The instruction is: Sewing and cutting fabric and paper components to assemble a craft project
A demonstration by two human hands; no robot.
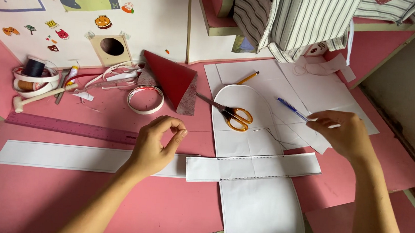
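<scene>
Left hand (155, 144) at center pinches 1 end of the thin thread (202, 130), right hand (343, 134) at right pinches the other, so I'd say keep it taut and level over the white fabric piece (255, 201).

A thin thread (202, 130) is held taut between pinched left hand (155, 144) and right hand (343, 134) above white stitched fabric strip (252, 166) on pink table (44, 197).

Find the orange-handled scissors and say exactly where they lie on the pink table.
The orange-handled scissors lie near the middle, on the rounded top of the white cut piece, between the red cone and the blue pen.
</scene>
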